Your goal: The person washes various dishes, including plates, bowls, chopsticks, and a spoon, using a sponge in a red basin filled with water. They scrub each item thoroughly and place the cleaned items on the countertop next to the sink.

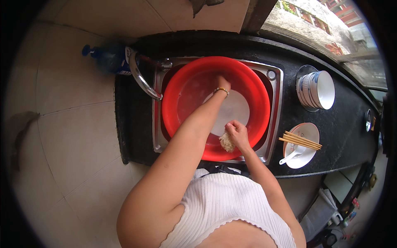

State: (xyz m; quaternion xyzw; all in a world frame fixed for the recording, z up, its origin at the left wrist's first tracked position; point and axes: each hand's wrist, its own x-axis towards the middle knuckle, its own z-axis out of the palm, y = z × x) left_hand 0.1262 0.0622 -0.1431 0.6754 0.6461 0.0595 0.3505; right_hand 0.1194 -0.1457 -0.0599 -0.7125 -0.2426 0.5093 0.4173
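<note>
A red plastic basin (263, 102) sits in a stainless steel sink (277, 124) and holds cloudy water. My left hand (224, 82), with a beaded bracelet at the wrist, reaches into its far part; the fingers are hidden, so their grip cannot be told. Near that hand lies a large pale round thing (235, 107), possibly a plate or a lid, low in the basin. My right hand (238, 135) grips a pale fibrous scrubber, like loofah (227, 142), above the basin's near rim.
A chrome faucet (141, 77) and a blue pump bottle (108, 59) stand left of the basin. On the black counter (341, 136) at right are stacked bowls (325, 90) and another bowl (305, 159) bearing chopsticks (301, 141) and a white spoon (293, 154). A window is beyond.
</note>
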